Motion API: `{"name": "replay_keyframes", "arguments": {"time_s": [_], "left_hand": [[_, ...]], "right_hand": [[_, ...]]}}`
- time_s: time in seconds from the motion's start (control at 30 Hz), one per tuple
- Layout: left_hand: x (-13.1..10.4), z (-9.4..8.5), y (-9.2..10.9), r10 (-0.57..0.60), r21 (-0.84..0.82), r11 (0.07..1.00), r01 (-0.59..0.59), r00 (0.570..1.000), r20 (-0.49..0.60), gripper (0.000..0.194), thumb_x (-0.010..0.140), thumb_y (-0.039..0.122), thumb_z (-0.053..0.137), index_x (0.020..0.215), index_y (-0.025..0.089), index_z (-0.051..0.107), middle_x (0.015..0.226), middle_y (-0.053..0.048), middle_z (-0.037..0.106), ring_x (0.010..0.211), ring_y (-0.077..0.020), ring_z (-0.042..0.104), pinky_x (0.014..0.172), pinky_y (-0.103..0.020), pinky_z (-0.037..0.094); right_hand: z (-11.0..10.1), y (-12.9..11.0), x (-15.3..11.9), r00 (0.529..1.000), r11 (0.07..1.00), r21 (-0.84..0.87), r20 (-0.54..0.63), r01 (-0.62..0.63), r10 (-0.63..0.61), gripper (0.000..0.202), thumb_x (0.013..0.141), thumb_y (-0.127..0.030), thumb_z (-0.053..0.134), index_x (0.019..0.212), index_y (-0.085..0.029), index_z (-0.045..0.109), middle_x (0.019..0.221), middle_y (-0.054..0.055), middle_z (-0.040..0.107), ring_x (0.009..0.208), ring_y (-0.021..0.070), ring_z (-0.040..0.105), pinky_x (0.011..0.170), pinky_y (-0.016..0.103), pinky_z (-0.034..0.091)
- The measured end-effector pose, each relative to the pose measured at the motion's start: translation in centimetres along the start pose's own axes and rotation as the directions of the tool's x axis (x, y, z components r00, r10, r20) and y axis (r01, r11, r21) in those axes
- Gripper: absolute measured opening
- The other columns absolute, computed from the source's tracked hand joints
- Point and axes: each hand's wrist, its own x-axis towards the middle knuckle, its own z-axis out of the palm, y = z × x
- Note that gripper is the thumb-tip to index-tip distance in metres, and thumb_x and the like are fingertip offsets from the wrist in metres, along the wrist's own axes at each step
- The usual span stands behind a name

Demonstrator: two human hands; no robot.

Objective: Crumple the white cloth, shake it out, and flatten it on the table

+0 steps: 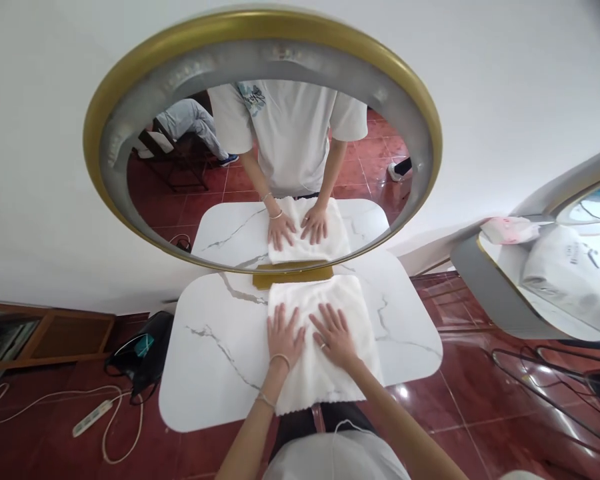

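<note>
A white towel (325, 380) lies spread on the white marble-patterned table (205, 360), its near edge reaching over the table's front. My left hand (285, 337) rests flat on the towel's left part, fingers stretched out and pointing away from me. To its right, my right hand (336, 335) also lies flat on the cloth, fingers apart, with a ring on one finger. Neither hand grips anything. Both hands and the towel show again in the oval mirror (280, 167) behind the table.
A gold-coloured base (260, 281) sits under the mirror at the table's back. On the floor at left are a black bag (153, 347) and a power strip (93, 418) with a cable. At right, a second table (510, 293) bears a white bag (560, 267) and a pink-white packet (510, 230).
</note>
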Motion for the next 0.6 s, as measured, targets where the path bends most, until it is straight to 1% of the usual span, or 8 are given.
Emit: {"name": "replay_keyframes", "arguments": {"time_s": [0.07,0.13,0.27,0.37,0.4,0.47,0.53,0.6], "left_hand": [[-1.2,-0.7,-2.2,-0.062,0.043,0.997,0.062,0.998,-0.006,0.051,0.092,0.038,0.044,0.142,0.026,0.042,0.155,-0.012,0.025,0.144,-0.0294,0.02,0.114,-0.054,0.021],[-2.3,-1.3,-3.2,-0.114,0.061,0.992,0.114,0.993,-0.009,0.05,0.092,0.036,0.044,0.141,0.026,0.043,0.155,-0.012,0.026,0.144,-0.0287,0.02,0.114,-0.055,0.018],[-2.7,-1.5,-1.4,-0.239,-0.042,0.97,0.238,0.971,-0.016,0.057,0.085,0.043,0.055,0.139,0.026,0.045,0.154,-0.013,0.027,0.141,-0.0327,0.026,0.11,-0.059,0.022],[-0.7,-1.1,1.4,-0.382,-0.274,0.894,0.353,0.922,-0.058,0.077,0.07,0.047,0.071,0.137,0.02,0.045,0.153,-0.018,0.021,0.137,-0.0372,0.028,0.107,-0.056,0.032],[0.3,-1.0,2.3,-0.443,-0.375,0.841,0.391,0.895,-0.06,0.081,0.067,0.045,0.073,0.137,0.018,0.043,0.15,-0.02,0.024,0.135,-0.0361,0.033,0.105,-0.053,0.036],[2.6,-1.0,3.9,-0.537,-0.559,0.695,0.453,0.844,0.016,0.081,0.07,0.043,0.071,0.138,0.016,0.037,0.136,-0.02,0.043,0.121,-0.0302,0.049,0.096,-0.045,0.046],[4.8,-1.4,5.0,-0.505,-0.64,0.611,0.467,0.852,0.14,0.073,0.077,0.044,0.064,0.138,0.015,0.034,0.111,-0.014,0.06,0.099,-0.0236,0.061,0.085,-0.038,0.051],[6.4,-2.2,5.6,-0.391,-0.634,0.647,0.425,0.898,0.203,0.057,0.084,0.042,0.055,0.133,0.017,0.042,0.09,-0.006,0.063,0.082,-0.0192,0.063,0.08,-0.035,0.051]], "right_hand": [[0.7,-1.7,1.1,0.997,0.997,0.045,0.009,0.07,-0.071,0.056,0.095,-0.033,0.046,0.148,-0.033,0.029,0.157,0.007,0.017,0.145,0.0292,0.014,0.113,0.054,0.023],[1.0,-2.6,1.3,0.993,0.99,0.077,0.006,0.121,-0.122,0.054,0.095,-0.033,0.046,0.147,-0.033,0.03,0.157,0.005,0.019,0.144,0.0284,0.016,0.113,0.053,0.024],[0.0,-0.8,-0.8,0.985,0.983,0.068,-0.002,0.17,-0.171,0.051,0.096,-0.032,0.044,0.146,-0.032,0.033,0.155,0.004,0.023,0.144,0.0252,0.019,0.113,0.049,0.027],[-1.8,2.8,-3.5,0.99,0.989,0.032,-0.005,0.143,-0.143,0.051,0.097,-0.032,0.043,0.146,-0.031,0.032,0.155,0.004,0.024,0.143,0.0252,0.021,0.113,0.049,0.028],[-2.3,4.1,-4.4,0.992,0.991,0.029,-0.007,0.128,-0.128,0.051,0.097,-0.033,0.043,0.146,-0.031,0.032,0.155,0.004,0.024,0.143,0.0254,0.021,0.112,0.049,0.029],[-3.2,6.1,-5.7,0.995,0.995,0.036,-0.014,0.097,-0.097,0.051,0.096,-0.034,0.044,0.146,-0.032,0.033,0.154,0.004,0.025,0.143,0.026,0.023,0.112,0.05,0.029],[-3.7,7.5,-6.6,0.997,0.995,0.059,-0.025,0.077,-0.076,0.05,0.095,-0.034,0.046,0.144,-0.032,0.036,0.153,0.004,0.028,0.142,0.0265,0.025,0.112,0.051,0.03],[-3.9,8.2,-6.9,0.996,0.992,0.101,-0.046,0.077,-0.072,0.049,0.094,-0.035,0.048,0.142,-0.031,0.041,0.151,0.005,0.033,0.14,0.0267,0.029,0.111,0.052,0.032]]}}
